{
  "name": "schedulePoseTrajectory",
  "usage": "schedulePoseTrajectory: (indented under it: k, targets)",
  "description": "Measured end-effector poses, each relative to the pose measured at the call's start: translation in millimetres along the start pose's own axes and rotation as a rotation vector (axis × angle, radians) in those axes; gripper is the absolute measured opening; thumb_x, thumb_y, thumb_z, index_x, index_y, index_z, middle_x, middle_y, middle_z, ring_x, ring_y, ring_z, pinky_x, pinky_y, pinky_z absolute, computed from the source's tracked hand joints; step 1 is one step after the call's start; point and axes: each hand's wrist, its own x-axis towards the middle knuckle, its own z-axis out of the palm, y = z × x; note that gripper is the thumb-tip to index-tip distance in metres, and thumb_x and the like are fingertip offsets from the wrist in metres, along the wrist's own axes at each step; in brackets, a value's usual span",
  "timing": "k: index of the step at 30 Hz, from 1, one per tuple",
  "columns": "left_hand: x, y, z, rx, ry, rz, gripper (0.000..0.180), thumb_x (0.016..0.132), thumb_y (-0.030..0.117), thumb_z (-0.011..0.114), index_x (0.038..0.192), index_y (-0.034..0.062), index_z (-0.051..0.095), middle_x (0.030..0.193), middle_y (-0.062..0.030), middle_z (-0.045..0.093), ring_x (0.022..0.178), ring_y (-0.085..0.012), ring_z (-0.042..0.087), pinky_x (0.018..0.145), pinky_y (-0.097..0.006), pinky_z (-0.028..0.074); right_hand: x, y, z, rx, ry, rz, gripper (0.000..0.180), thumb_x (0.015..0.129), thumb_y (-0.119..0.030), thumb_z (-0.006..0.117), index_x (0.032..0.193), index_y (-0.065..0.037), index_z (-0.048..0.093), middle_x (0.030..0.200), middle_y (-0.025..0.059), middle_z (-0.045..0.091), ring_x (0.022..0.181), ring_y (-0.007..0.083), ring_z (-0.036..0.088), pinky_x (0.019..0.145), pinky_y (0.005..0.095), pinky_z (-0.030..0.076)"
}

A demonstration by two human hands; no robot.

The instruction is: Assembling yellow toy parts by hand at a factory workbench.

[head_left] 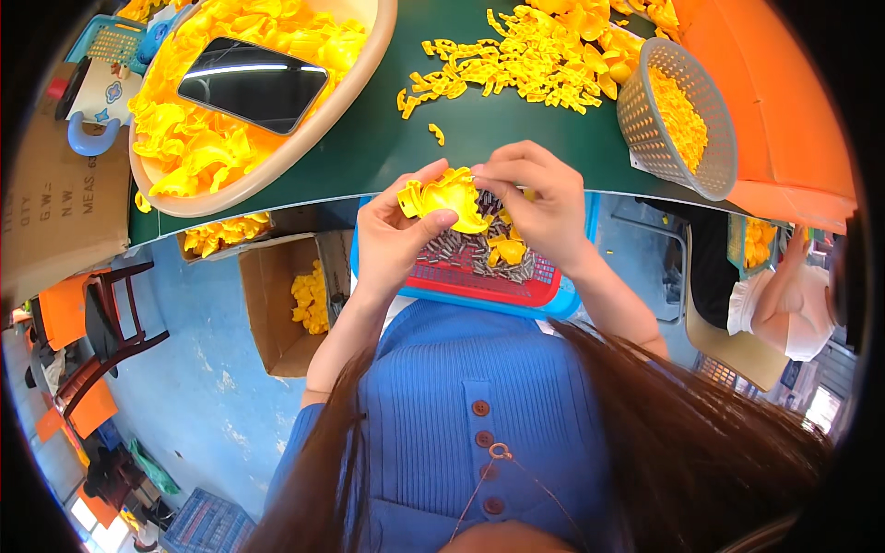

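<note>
My left hand (pixel 390 238) grips a curved yellow plastic shell (pixel 450 197), its thumb lying across the front of the piece. At the right edge of this shell, my right hand (pixel 542 195) is closed in a pinch; what sits between its fingertips is too small to name. Below both hands, many short grey metal pins (pixel 446 247) lie in a red basket (pixel 479 288) inside a blue tray (pixel 572 293). Another yellow piece (pixel 507 249) rests on the pins. A single small yellow clip-shaped part (pixel 436 135) lies on the green table (pixel 387 138) beyond my hands.
A beige tub (pixel 355 88) of yellow shells stands far left, a black phone (pixel 253 85) on top. Loose yellow clips (pixel 544 69) and a grey basket (pixel 636 124) occupy the far right. Cardboard box (pixel 267 313) sits below left. Another person (pixel 784 304) is at right.
</note>
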Motion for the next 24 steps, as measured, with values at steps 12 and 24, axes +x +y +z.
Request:
schedulePoseTrajectory:
  k: [12, 24]
  targets:
    - [0.9, -3.8, -8.5, -0.27, -0.035, -0.103, 0.058, 0.077, 0.016, 0.071, 0.125, -0.0044, 0.046, 0.115, -0.0145, 0.058, 0.103, -0.0198, 0.058, 0.091, -0.031, 0.046, -8.3, 14.0, 4.8, 0.246, -0.01, 0.042, 0.013, 0.075, 0.008, 0.065, 0.086, 0.003, 0.066, 0.087, 0.0094, 0.06, 0.079, 0.0127, 0.057, 0.066, 0.0223, 0.045]
    - [5.5, -7.5, -3.7, -0.451, -0.095, -0.202, 0.06, 0.082, 0.018, 0.065, 0.13, -0.0042, 0.036, 0.12, -0.0158, 0.053, 0.109, -0.0197, 0.055, 0.092, -0.03, 0.047, -15.0, 8.4, 1.5, 0.327, 0.064, 0.12, 0.016, 0.076, 0.007, 0.064, 0.091, 0.002, 0.067, 0.089, 0.0084, 0.06, 0.079, 0.0114, 0.057, 0.069, 0.0223, 0.045]
